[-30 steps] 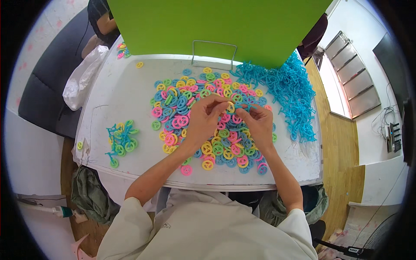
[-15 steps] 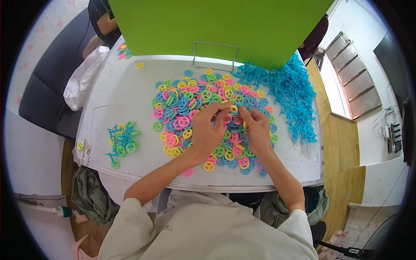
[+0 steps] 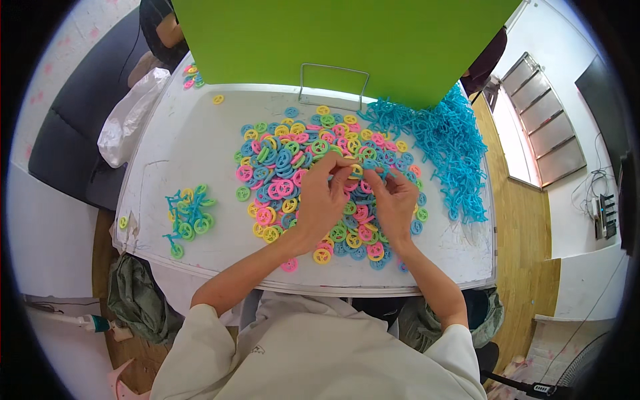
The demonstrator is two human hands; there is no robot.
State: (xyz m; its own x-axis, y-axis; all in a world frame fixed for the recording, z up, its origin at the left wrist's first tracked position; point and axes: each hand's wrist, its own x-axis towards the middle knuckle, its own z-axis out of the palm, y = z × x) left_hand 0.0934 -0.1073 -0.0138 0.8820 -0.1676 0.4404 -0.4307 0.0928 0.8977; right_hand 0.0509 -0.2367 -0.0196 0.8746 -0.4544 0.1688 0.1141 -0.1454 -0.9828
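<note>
Over the white bench (image 3: 180,137), above heaped spoked wheels (image 3: 283,187), the left fingers (image 3: 337,162) pinch a yellow wheel (image 3: 357,171) just beside what looks like a blue frame (image 3: 381,171) pinched by the right fingers (image 3: 400,185), apparently mid-fitting, which likely calls for an aligned, steady push.

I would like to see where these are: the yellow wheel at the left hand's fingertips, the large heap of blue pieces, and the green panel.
Yellow wheel (image 3: 357,172): head view, near its middle.
Heap of blue pieces (image 3: 457,148): head view, its middle.
Green panel (image 3: 343,37): head view, central face.
</note>
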